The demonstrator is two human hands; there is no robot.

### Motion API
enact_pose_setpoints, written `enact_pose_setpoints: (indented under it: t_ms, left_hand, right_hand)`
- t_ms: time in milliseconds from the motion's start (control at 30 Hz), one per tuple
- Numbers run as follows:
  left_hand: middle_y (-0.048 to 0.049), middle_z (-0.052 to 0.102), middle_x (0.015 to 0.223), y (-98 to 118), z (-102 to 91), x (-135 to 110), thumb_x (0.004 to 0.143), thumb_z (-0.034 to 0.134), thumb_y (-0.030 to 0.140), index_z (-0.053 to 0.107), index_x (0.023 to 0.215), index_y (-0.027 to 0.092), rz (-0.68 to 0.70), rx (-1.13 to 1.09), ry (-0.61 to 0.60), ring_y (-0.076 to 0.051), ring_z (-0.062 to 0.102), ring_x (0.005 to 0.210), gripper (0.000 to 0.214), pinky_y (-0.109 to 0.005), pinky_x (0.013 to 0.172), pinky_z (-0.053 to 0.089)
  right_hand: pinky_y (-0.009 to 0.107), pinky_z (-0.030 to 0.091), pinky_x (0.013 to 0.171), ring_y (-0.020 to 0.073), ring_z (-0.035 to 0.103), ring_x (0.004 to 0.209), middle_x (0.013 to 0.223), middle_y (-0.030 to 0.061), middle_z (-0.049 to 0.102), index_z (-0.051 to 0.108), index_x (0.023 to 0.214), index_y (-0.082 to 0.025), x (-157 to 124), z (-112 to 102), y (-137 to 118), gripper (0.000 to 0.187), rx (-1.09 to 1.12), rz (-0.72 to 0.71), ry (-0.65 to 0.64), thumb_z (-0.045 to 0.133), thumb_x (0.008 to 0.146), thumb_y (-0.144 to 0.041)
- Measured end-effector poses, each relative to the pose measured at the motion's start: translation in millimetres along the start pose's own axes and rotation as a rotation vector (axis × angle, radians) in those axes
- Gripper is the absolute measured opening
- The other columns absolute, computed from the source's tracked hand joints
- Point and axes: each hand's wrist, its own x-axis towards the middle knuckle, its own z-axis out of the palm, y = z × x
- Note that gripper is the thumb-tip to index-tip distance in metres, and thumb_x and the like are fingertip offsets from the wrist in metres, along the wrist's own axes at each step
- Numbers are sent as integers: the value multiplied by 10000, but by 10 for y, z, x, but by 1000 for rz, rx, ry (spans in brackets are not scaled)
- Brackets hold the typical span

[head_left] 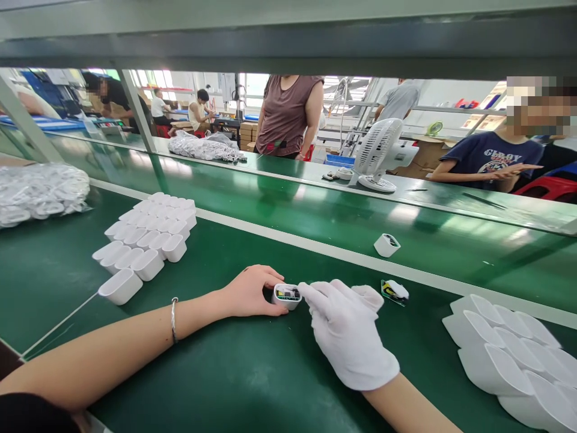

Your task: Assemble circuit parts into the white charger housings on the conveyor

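A white oval plastic housing [281,304] stands upright on the green work surface, with a circuit board [288,294] showing inside its opening. My bare left hand [252,293] wraps round its left side, thumb in front and fingers behind. My right hand [345,334], in a white glove, has bunched fingers with a fingertip at the housing's right rim; whether anything is pinched in them is hidden. A loose circuit board [395,291] with a white and yellow part lies beyond the glove. Farther back sits another housing [386,245] with parts inside.
Rows of white housings [146,231] stand on the left, and more housings [514,343] on the right. Bagged white parts [42,192] lie far left. A white fan [378,150] stands across the line. An overhead beam [288,45] crosses above; several people are beyond.
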Motion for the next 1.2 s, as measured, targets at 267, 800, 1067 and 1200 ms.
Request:
enact_pose_setpoints:
  t_ms: [267,800,1067,1200]
  left_hand:
    - [22,700,882,1,-2,-2,663,712,303,699,722,235,12,0,-2,-212,585,1022,91,-233,779,453]
    - [21,699,945,-1,0,-5,668,714,288,713,772,243,-9,7,-6,-210,587,1024,113,-250,814,448]
    - [22,698,942,12,-9,-11,671,712,285,711,765,245,-4,7,-3,-203,590,1024,102,-253,831,447]
    - [19,700,934,7,-9,-7,667,718,294,712,759,240,1,6,-9,-208,591,1020,108,-242,798,458]
  right_hand:
    - [334,174,607,84,435,520,602,-55,640,650,780,-218,1,14,17,250,27,13,6,487,744,-32]
    - [332,166,618,88,434,540,615,-57,650,643,751,-226,36,3,43,240,44,28,-52,502,724,-33]
    - [331,169,622,87,432,529,599,-63,644,636,728,-227,31,-2,59,240,60,53,-43,500,722,-30]
    - [331,176,627,84,458,539,626,-58,663,641,746,-222,18,22,48,232,74,70,5,503,731,-37]
